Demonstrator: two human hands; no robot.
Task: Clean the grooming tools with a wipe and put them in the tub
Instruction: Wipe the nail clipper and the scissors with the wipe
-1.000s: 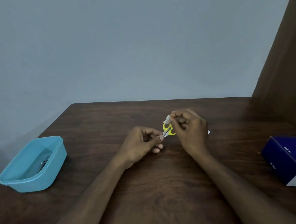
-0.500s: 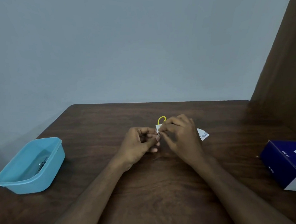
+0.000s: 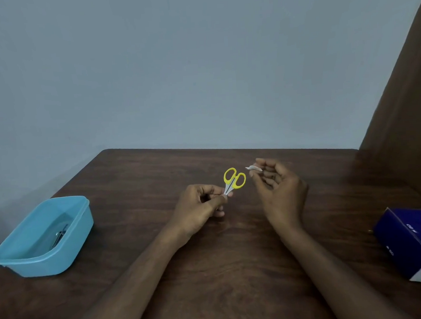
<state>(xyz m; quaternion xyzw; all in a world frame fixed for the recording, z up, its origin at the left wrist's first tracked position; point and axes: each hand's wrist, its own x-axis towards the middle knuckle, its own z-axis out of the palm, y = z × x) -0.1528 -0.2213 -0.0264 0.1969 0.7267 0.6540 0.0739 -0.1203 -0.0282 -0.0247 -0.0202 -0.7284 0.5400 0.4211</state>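
Observation:
My left hand [image 3: 200, 208] pinches small scissors [image 3: 233, 181] by the blade end, their yellow handles pointing up and away above the table's middle. My right hand [image 3: 279, 192] is a little to the right of them, apart from the scissors, pinching a small white wipe [image 3: 253, 168] at its fingertips. The light blue tub [image 3: 40, 237] stands at the table's left edge with a dark metal tool [image 3: 60, 236] lying inside it.
A dark blue box [image 3: 416, 243] sits at the right edge of the brown wooden table [image 3: 236, 268]. A brown panel [image 3: 403, 98] rises at the far right. A pale wall is behind the table.
My right hand has pulled the wipe off the scissors and moved right and up. The scissors' handles now show in full. The white scrap seen earlier on the table is hidden behind my right hand.

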